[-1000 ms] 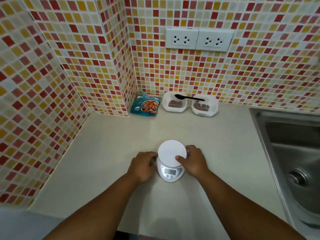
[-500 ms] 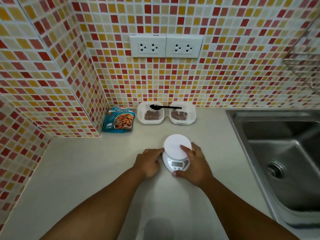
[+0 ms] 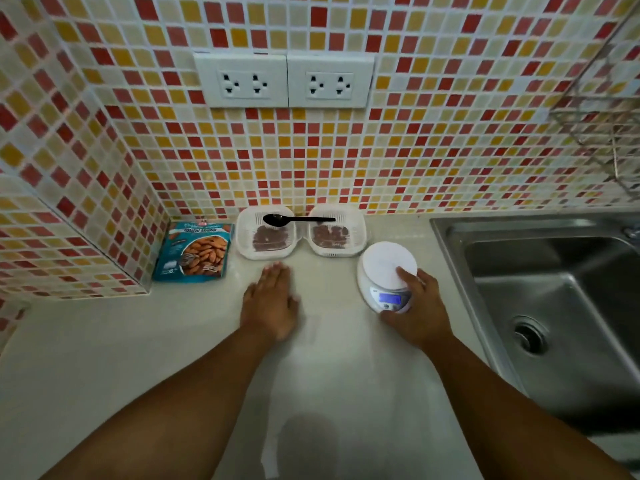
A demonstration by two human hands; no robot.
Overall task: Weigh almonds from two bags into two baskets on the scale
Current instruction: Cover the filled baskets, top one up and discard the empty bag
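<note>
Scale (image 3: 387, 273) being gripped by right hand (image 3: 417, 306), thumb on white platform, fingers curled round base; scale sitting on counter (image 3: 104, 341) just beside right basket (image 3: 335, 232). Left hand (image 3: 270, 303) being held flat, fingers straight, nothing held, near left basket (image 3: 266, 233). Almonds being held in both baskets. Black spoon (image 3: 294, 220) being rested across both rims. Almond bag (image 3: 195, 251) lying beside left basket. Sink (image 3: 540, 306) at right.

Single head view, looking forward-down, close over countertop (image 3: 104, 358).
</note>
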